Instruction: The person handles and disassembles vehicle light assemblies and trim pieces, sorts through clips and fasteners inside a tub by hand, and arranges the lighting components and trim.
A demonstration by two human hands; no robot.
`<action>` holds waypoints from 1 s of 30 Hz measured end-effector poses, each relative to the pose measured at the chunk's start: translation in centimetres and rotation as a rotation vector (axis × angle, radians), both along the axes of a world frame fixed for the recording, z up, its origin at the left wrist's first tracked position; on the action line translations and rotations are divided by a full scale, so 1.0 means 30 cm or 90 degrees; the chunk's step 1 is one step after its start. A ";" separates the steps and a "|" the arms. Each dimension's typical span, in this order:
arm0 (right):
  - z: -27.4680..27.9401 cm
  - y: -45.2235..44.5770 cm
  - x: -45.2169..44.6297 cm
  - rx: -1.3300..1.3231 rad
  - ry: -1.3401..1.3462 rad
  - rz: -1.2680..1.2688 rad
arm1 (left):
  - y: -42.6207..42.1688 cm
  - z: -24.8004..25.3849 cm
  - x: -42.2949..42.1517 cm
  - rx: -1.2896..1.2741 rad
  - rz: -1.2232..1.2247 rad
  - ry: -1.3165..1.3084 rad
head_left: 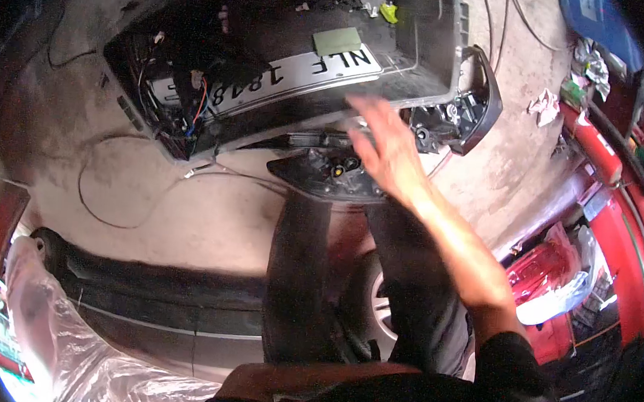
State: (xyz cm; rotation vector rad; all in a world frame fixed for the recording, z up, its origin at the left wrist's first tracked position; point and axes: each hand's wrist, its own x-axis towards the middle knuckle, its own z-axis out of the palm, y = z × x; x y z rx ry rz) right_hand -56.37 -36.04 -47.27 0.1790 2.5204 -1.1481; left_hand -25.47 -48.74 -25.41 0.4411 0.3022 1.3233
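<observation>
My right hand (pixel 390 153) hovers over dark car lamp parts, its fingers apart and somewhat blurred, with nothing seen in it. Beneath it lies a black lamp housing (pixel 320 177) with an orange-yellow part on it. Just beyond is a large black plastic bin (pixel 268 117), and the hand is near its front rim. In the bin are a white number plate (pixel 301 78), a light green pad (pixel 337 42) and wires. Another black lamp (pixel 465 110) stands to the right of the bin. Part of a bent left arm (pixel 308 381) shows low in view; my left hand is out of sight.
A dark bumper (pixel 170 310) lies at the lower left beside clear plastic wrap (pixel 97 365). On the right are red body panels (pixel 621 247) and a wrapped red tail light (pixel 547 268). A thin cable (pixel 84 190) curves over the floor. A wheel (pixel 382 304) shows between my legs.
</observation>
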 end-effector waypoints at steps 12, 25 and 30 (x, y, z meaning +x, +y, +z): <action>0.007 -0.090 0.103 -0.216 -0.054 -0.103 | -0.076 -0.826 -0.677 -0.324 0.164 0.706; 0.073 0.119 -0.101 -0.262 0.070 0.161 | -0.069 -0.922 -1.321 -0.175 0.110 0.628; 0.115 0.139 -0.131 -0.224 0.392 0.358 | -0.007 -0.970 -1.561 -0.499 0.180 0.834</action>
